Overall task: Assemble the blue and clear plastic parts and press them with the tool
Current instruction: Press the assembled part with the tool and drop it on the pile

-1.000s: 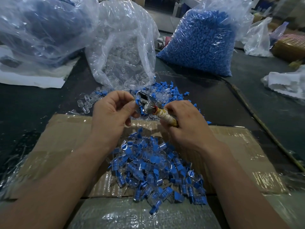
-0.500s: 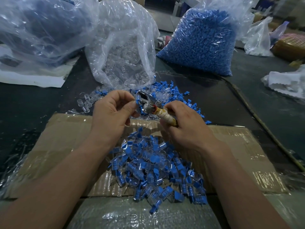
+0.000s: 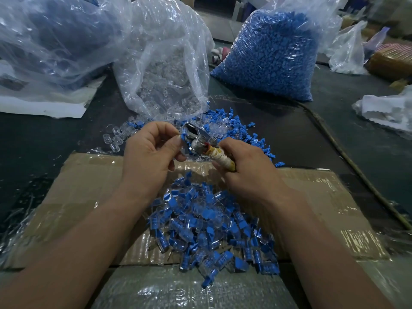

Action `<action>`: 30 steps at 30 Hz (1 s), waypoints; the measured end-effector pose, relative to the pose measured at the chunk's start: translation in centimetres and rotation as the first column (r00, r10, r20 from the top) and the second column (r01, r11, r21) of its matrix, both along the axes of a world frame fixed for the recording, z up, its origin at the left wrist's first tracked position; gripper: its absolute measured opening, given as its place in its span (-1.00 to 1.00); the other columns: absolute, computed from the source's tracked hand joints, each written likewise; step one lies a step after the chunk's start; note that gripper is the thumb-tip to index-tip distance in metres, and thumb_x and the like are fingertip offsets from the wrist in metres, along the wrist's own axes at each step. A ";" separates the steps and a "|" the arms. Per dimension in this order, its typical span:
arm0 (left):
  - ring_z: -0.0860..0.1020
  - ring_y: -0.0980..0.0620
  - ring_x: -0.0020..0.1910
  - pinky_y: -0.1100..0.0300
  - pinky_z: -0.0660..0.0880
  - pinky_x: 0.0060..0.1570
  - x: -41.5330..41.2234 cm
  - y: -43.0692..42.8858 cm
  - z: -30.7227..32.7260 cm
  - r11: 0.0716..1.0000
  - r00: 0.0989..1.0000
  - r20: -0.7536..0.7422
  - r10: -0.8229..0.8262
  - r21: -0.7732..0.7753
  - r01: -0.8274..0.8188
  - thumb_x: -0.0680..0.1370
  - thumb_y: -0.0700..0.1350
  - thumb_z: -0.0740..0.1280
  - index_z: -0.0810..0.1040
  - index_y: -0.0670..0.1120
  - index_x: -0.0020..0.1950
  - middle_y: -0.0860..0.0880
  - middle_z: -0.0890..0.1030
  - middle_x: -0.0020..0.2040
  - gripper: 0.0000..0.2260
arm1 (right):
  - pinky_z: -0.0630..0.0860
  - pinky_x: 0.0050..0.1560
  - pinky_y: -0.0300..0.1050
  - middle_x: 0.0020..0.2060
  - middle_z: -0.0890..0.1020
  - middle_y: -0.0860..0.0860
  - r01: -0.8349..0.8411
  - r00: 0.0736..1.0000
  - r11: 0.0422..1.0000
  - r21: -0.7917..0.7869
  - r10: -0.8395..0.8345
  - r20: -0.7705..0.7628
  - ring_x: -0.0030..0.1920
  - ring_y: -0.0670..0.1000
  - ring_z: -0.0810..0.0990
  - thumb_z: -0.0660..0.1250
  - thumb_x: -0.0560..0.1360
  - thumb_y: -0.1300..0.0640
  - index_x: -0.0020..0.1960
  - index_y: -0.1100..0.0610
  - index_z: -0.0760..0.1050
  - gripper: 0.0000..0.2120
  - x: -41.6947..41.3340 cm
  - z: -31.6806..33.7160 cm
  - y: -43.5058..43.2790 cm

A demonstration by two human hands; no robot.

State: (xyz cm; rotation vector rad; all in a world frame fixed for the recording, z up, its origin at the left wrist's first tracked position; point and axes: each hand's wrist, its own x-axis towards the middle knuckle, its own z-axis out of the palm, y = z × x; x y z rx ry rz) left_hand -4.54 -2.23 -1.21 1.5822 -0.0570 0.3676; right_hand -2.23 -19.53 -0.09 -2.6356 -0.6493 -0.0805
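A blue part (image 3: 183,136) is pinched by the left hand (image 3: 149,159) between thumb and forefinger. It is held against the metal head of the tool (image 3: 198,144), above the middle of the bench (image 3: 44,148). The right hand (image 3: 252,175) is wrapped round the tool's taped handle. Below them a heap of joined parts (image 3: 211,230) lies on cardboard (image 3: 78,188) at the near edge. Toward the far edge stand a bag of clear parts (image 3: 165,70) and a bag of blue parts (image 3: 274,56).

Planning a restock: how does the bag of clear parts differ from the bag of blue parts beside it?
The bag of clear parts is slack and part full; the bag of blue parts bulges, packed tight. The bag of clear parts sits nearer, left of the bag of blue parts. Both are see-through plastic on the dark table.
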 end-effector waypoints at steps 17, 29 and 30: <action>0.51 0.18 -0.47 0.38 0.45 -0.47 0.0 0.0 0.1 0.999 0.999 -0.015 0.030 0.020 -0.030 0.50 -0.36 0.27 0.48 -0.05 -0.21 -0.01 0.55 -0.33 -0.79 | 0.27 -0.25 -0.18 -0.19 0.47 -0.10 0.034 0.999 0.999 0.001 -0.034 0.039 -0.19 -0.08 0.42 0.33 0.46 0.08 -0.07 -0.03 0.38 -0.87 0.2 -0.3 0.0; 0.49 0.18 -0.50 0.38 0.40 -0.52 0.1 1.8 0.9 0.979 0.969 -0.167 -0.180 -0.128 0.160 0.29 -0.17 0.41 0.67 0.03 -0.31 0.03 0.63 -0.39 -0.90 | 0.30 -0.25 -0.19 -0.12 0.49 -0.14 0.041 0.990 0.985 -0.170 -0.063 -0.129 -0.11 -0.09 0.45 0.46 0.34 -0.09 0.10 -0.02 0.51 -0.62 0.9 0.3 -2.2; 0.48 0.18 -0.53 0.38 0.41 -0.52 0.0 1.8 1.0 0.969 0.954 -0.191 -0.233 -0.124 0.212 0.24 -0.13 0.42 0.67 0.03 -0.31 0.02 0.63 -0.39 -0.91 | 0.31 -0.23 -0.19 -0.09 0.51 -0.13 0.033 0.989 0.982 -0.184 -0.059 -0.137 -0.10 -0.10 0.45 0.47 0.31 -0.11 0.11 -0.03 0.51 -0.59 0.9 0.3 -2.2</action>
